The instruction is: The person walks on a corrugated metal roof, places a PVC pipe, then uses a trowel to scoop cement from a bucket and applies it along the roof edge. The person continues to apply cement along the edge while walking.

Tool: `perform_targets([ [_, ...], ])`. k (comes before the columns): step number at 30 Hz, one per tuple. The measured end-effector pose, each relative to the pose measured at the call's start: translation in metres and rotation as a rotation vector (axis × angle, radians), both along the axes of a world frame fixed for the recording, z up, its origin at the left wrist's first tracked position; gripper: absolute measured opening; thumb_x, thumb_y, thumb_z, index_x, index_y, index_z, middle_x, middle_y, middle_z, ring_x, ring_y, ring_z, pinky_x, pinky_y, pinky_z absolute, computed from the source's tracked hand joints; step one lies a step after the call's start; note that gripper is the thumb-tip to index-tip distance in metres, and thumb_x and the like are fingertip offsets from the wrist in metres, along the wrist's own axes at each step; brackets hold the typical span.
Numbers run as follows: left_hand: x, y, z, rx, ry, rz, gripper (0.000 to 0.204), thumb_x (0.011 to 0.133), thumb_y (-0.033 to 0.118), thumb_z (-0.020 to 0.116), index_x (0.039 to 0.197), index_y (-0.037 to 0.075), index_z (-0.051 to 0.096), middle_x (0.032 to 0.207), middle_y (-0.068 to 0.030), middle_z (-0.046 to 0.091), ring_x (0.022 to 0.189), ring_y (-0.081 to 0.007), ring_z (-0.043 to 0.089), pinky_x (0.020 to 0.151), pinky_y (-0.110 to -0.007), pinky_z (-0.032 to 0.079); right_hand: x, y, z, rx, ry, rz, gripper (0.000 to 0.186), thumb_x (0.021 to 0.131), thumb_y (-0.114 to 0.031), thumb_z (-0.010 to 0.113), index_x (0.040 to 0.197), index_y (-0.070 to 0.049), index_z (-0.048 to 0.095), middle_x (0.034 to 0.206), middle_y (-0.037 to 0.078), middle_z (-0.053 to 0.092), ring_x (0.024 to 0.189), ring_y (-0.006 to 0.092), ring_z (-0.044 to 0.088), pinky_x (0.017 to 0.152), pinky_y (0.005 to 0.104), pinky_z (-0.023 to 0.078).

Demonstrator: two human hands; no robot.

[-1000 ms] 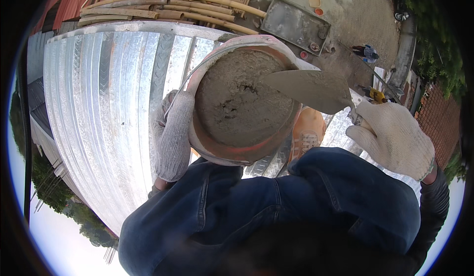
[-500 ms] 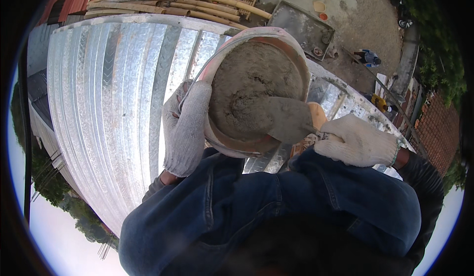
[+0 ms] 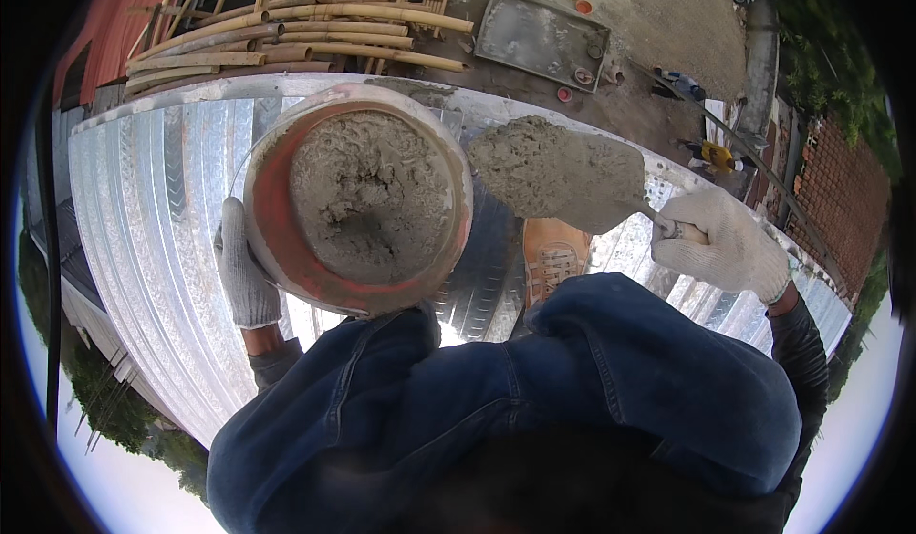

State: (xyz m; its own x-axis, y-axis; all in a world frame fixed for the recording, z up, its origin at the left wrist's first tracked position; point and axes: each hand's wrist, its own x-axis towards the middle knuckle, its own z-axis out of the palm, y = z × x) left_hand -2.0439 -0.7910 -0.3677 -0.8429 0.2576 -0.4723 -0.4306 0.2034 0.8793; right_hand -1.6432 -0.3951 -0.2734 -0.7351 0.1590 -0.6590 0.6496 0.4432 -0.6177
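Observation:
My gloved left hand (image 3: 250, 272) holds the bucket (image 3: 272, 214) from its left side; its fingertips are partly hidden behind the wall. Wet grey mortar (image 3: 372, 190) fills much of the bucket, with a hollow scooped near its middle. In my gloved right hand (image 3: 730, 248) is the handle of a trowel (image 3: 625, 186), fingers closed around it. The trowel's blade is held level to the right of the bucket, apart from it, with a thick load of mortar spread on top. Below the blade my tan shoe (image 3: 553, 255) shows.
I am on a corrugated metal roof (image 3: 143, 219) with a mortar-spattered edge wall (image 3: 658, 167). Far below lie bamboo poles (image 3: 363, 28), a mixing trough (image 3: 487, 33), an orange pail (image 3: 583, 6) and a person (image 3: 679, 83). A brick surface (image 3: 847, 200) is at the right.
The trowel has come out of the bucket with mortar on its blade, and my right hand has risen slightly rightward. My left hand has shifted the bucket to the left.

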Motion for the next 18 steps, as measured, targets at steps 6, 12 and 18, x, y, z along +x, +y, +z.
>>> perform_targets([
  [6, -0.011, 0.001, -0.019, 0.059, -0.121, -0.018, 0.049, 0.116, 0.04, 0.055, 0.14, -0.001, 0.067, 0.13, -0.0112, 0.073, 0.115, -0.0196, 0.071, 0.101, -0.035, 0.058, 0.047, 0.042, -0.02, 0.394, -0.2, -0.092, 0.032, 0.092, -0.029, 0.078, 0.085, 0.0, 0.066, 0.072, 0.012, 0.06, 0.06, 0.0266, 0.058, 0.062, 0.0422, 0.049],
  [12, -0.026, -0.023, -0.03, 0.058, -0.16, -0.038, 0.057, 0.117, 0.044, 0.051, 0.15, -0.003, 0.06, 0.145, -0.0153, 0.068, 0.128, -0.0254, 0.066, 0.114, -0.039, 0.051, 0.086, 0.024, -0.113, 0.693, -0.15, 0.176, 0.025, 0.096, -0.029, 0.072, 0.102, -0.006, 0.064, 0.089, 0.016, 0.07, 0.083, 0.038, 0.074, 0.077, 0.0516, 0.059],
  [18, -0.026, -0.016, -0.033, 0.096, -0.225, -0.018, 0.057, 0.117, 0.042, 0.051, 0.151, -0.003, 0.058, 0.146, -0.0137, 0.067, 0.13, -0.025, 0.065, 0.116, -0.039, 0.05, 0.099, -0.031, -0.124, 0.801, -0.256, 0.181, 0.016, 0.095, -0.018, 0.07, 0.105, -0.008, 0.061, 0.092, 0.014, 0.069, 0.091, 0.0379, 0.07, 0.077, 0.0509, 0.056],
])
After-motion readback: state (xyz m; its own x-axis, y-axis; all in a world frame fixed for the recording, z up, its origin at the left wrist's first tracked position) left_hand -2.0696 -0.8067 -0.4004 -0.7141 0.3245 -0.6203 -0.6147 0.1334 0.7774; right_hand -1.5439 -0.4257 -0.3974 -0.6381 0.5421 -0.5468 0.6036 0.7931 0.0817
